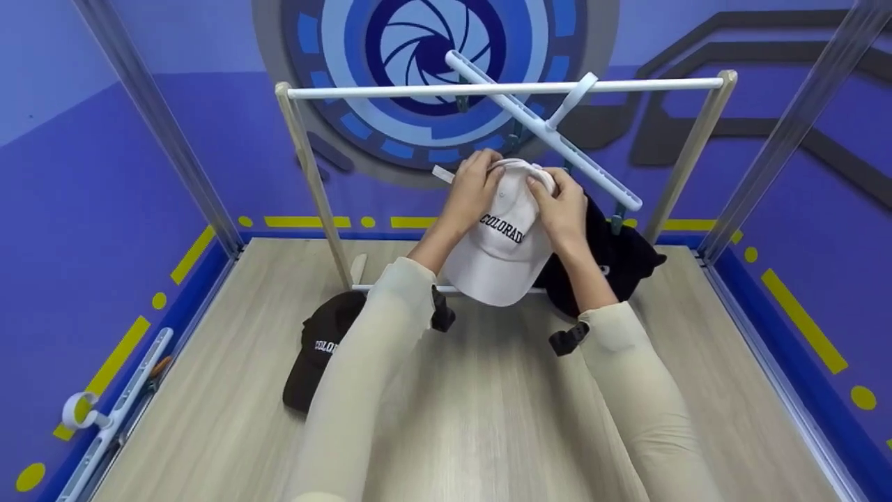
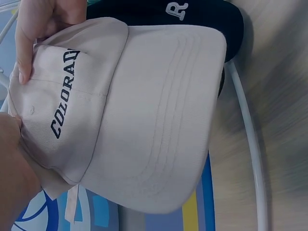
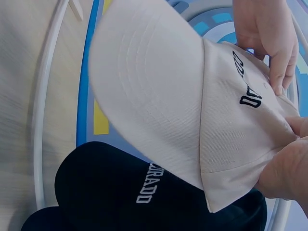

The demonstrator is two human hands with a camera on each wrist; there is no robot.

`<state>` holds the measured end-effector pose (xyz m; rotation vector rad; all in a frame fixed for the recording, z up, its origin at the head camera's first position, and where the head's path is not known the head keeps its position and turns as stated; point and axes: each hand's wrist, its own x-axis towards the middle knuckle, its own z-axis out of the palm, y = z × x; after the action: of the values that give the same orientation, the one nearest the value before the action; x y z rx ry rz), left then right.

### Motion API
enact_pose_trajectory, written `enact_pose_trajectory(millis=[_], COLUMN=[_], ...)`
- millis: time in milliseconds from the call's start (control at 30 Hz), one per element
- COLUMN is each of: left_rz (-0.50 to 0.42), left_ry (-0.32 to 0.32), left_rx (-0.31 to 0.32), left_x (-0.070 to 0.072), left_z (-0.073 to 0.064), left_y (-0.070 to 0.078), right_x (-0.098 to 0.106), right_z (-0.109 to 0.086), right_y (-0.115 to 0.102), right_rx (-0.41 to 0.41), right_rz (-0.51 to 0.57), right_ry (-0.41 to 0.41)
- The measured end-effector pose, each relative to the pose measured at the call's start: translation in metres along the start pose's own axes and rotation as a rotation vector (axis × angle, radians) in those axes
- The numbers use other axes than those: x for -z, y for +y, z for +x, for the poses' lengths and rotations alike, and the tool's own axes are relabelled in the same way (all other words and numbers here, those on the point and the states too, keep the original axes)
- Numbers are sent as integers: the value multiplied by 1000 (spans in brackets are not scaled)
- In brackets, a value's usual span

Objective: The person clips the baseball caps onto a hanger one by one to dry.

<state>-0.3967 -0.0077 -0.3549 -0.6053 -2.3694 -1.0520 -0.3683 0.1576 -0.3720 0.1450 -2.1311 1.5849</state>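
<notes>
A white baseball cap [image 1: 498, 275] with COLORADO lettering hangs brim down between both hands, in front of the rack. My left hand [image 1: 476, 189] grips its upper left edge, and a white strap end sticks out beside that hand. On the cap's upper right edge, my right hand [image 1: 564, 209] pinches the fabric with the thumb in front. Behind the hands, a white clip hanger [image 1: 585, 159] hangs steeply tilted from the rack's bar [image 1: 390, 91], low end to the right. Black caps [image 1: 631, 268] hang at its lower end by a dark clip [image 1: 618, 217]; the right wrist view shows COLORADO on one black cap [image 3: 106, 187].
A dark brown cap [image 1: 324, 348] lies on the wooden tabletop [image 1: 488, 418], partly behind the left sleeve. Another white hanger [image 1: 125, 397] leans along the left wall. The rack's wooden legs [image 1: 317, 188] stand on either side, with a white lower bar [image 2: 250, 134] near the tabletop.
</notes>
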Motion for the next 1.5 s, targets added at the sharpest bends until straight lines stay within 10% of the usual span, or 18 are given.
enact_pose_trajectory(millis=[700,1033,1267,1500], left_rz=[56,-228,-298,-386], left_ry=[-43,92,5,-13], left_rx=[119,202,315,296], left_x=[-7,-15,-19,-21], left_z=[7,29,46,47], left_y=[4,9,13,14], right_x=[-5,-11,-11,-8], right_z=[4,6,3,-1], right_y=[7,2,4,8], right_rx=[6,-12,-20,-10], right_rz=[-45,-92,-126,-129], right_ry=[13,27,21,5])
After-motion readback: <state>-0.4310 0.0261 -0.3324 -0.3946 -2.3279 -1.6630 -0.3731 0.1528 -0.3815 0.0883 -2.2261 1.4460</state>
